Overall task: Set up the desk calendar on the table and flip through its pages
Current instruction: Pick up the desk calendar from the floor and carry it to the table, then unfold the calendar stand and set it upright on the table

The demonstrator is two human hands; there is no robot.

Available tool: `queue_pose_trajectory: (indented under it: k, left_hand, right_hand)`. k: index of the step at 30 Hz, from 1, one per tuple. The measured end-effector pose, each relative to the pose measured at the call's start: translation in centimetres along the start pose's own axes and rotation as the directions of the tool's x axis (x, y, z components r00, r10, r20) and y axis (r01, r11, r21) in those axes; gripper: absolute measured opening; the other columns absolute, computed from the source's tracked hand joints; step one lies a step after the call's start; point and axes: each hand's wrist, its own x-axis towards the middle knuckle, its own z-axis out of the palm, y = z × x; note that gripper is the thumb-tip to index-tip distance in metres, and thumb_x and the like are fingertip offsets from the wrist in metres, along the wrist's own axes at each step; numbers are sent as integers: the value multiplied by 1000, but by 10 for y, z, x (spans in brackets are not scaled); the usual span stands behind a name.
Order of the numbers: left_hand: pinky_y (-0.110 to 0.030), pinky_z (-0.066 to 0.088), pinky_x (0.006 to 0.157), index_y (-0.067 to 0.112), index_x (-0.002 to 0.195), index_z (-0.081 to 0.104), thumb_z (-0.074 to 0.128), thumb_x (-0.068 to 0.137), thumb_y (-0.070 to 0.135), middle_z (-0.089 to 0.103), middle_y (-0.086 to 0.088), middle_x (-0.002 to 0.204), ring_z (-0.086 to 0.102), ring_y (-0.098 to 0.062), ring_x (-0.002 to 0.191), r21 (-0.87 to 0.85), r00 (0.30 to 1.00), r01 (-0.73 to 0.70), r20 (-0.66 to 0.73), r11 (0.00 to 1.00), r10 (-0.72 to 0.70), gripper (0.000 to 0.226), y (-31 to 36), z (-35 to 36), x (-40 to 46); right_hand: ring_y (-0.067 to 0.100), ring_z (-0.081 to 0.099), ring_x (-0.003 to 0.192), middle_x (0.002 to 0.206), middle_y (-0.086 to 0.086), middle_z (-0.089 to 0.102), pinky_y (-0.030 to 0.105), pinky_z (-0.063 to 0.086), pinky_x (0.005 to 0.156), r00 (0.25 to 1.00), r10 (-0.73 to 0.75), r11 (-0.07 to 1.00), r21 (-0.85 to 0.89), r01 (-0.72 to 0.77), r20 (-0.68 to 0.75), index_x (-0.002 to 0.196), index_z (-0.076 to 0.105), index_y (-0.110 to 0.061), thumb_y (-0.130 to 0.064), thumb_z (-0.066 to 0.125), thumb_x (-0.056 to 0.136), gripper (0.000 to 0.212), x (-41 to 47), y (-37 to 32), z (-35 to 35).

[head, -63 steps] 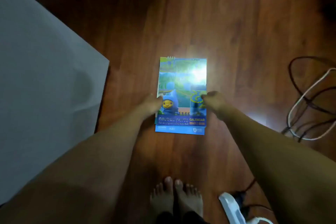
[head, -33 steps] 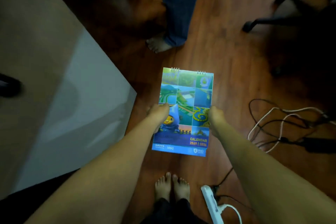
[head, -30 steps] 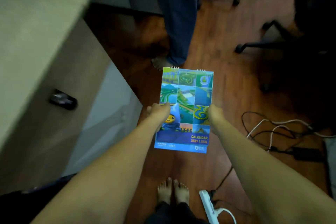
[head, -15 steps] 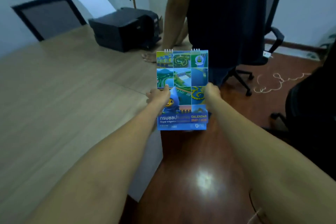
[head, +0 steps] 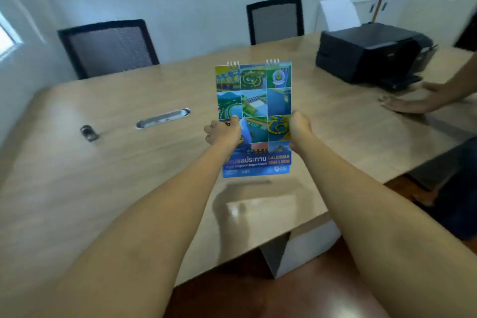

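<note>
The desk calendar (head: 254, 100) is a spiral-bound booklet with a blue and green picture cover and a blue strip of lettering at the bottom. It hangs upright in the air above the wooden table (head: 129, 162), its shadow on the tabletop below. My left hand (head: 224, 132) grips its left edge with the thumb on the cover. Its right edge is held by my right hand (head: 299, 129). The calendar is folded flat, spiral at the top.
A black printer (head: 369, 51) stands at the table's far right, and another person's hand (head: 410, 102) lies flat beside it. A metal cable slot (head: 163, 118) and a small dark object (head: 88, 132) sit at the left. Two black chairs (head: 108, 46) stand behind the table.
I lifted the calendar off the floor with both hands and brought it up over the table. My view swung from the floor to the tabletop and then further left.
</note>
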Motion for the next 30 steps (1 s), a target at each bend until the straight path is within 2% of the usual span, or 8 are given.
queue_pose_trajectory:
  k: [3, 6, 9, 12, 16, 20, 27, 30]
  left_hand:
    - [-44, 32, 103, -1, 139, 28, 37, 92, 52, 28, -19, 142, 36, -39, 126, -8, 991, 48, -123, 999, -48, 72, -40, -60, 23]
    - [-45, 33, 101, -1, 139, 26, 37, 92, 51, 26, -18, 142, 34, -39, 127, -55, 968, 115, -219, 992, -124, 71, -76, -107, 35]
    - [-46, 34, 102, -1, 138, 26, 36, 93, 50, 24, -18, 143, 33, -39, 126, -115, 936, 173, -291, 978, -200, 68, -104, -142, 40]
    - [-45, 34, 103, 0, 136, 29, 35, 94, 47, 25, -17, 143, 34, -38, 127, -171, 902, 202, -351, 964, -251, 64, -126, -164, 39]
    - [-45, 33, 104, 1, 136, 30, 33, 95, 44, 25, -16, 143, 34, -37, 127, -235, 874, 217, -385, 947, -296, 59, -148, -171, 30]
    - [-42, 34, 100, 0, 135, 29, 30, 97, 39, 25, -18, 142, 39, -39, 124, -250, 870, 224, -385, 942, -309, 55, -165, -161, 22]
    - [-39, 36, 96, 0, 130, 34, 31, 98, 36, 30, -18, 136, 43, -34, 117, -182, 881, 113, -436, 977, -183, 49, -175, -144, 7]
    - [-35, 40, 87, 0, 123, 43, 32, 99, 33, 41, -18, 126, 49, -33, 109, -37, 880, 11, -474, 999, -27, 43, -187, -148, -4]
  right_hand:
    - [34, 63, 92, 118, 16, 59, 62, 47, 96, 992, -6, 999, -53, 12, 123, 106, 64, -7, -17, 33, 90, 36, -11, 20, 74]
    - [33, 65, 81, 98, 18, 64, 61, 54, 81, 979, 27, 998, -63, -14, 201, 98, 67, -6, -11, 34, 87, 35, -33, 35, 135]
    - [22, 59, 43, 59, 7, 61, 30, 53, 42, 962, 45, 996, -88, -22, 268, 68, 62, -9, -7, 36, 87, 32, -53, 46, 178]
    - [11, 47, 20, 28, -4, 51, 15, 39, 29, 932, 61, 994, -107, -24, 359, 62, 54, -11, -4, 33, 88, 34, -64, 58, 210]
    - [7, 50, 21, 28, -9, 53, 11, 37, 29, 883, 82, 990, -136, -21, 462, 66, 53, -14, -10, 36, 92, 32, -70, 68, 232]
    - [8, 54, 25, 35, -2, 58, 12, 38, 28, 853, 101, 990, -137, -35, 512, 67, 54, -11, -5, 34, 92, 33, -65, 74, 239]
    - [4, 52, 25, 33, -6, 57, 11, 34, 27, 842, 107, 991, -122, -49, 528, 64, 54, -10, -4, 35, 91, 33, -49, 85, 239]
    - [4, 55, 27, 32, -8, 57, 11, 35, 27, 839, 115, 991, -119, -60, 533, 65, 53, -11, -6, 36, 92, 32, -45, 86, 240]
